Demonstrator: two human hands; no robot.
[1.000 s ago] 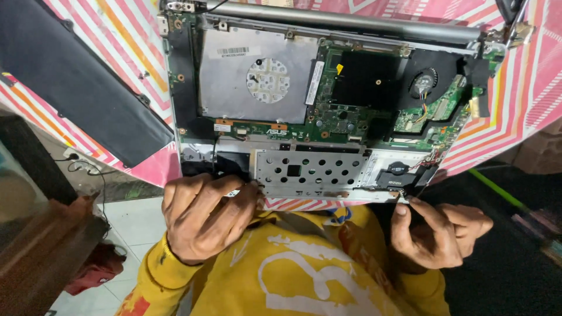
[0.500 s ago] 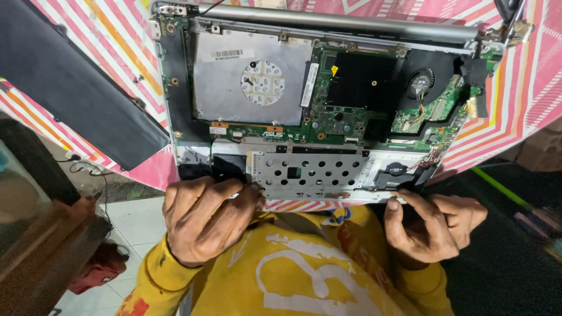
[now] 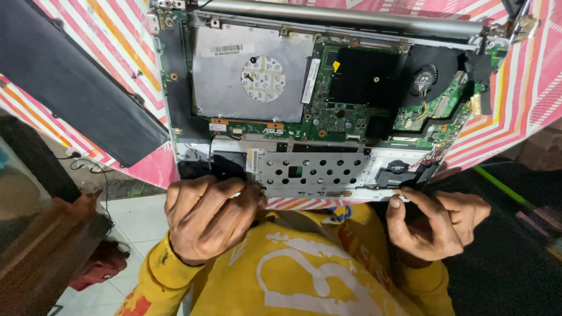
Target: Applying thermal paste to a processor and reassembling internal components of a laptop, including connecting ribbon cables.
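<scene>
Both hands — left (image 3: 208, 219), right (image 3: 436, 225) — pinch the opened laptop's (image 3: 316, 111) near edge, fingers curled.

even bright overhead light, sharp centre, dim blurred edges, esp. left

Opened laptop chassis (image 3: 316, 105) lies flat, circuit boards exposed.
</scene>
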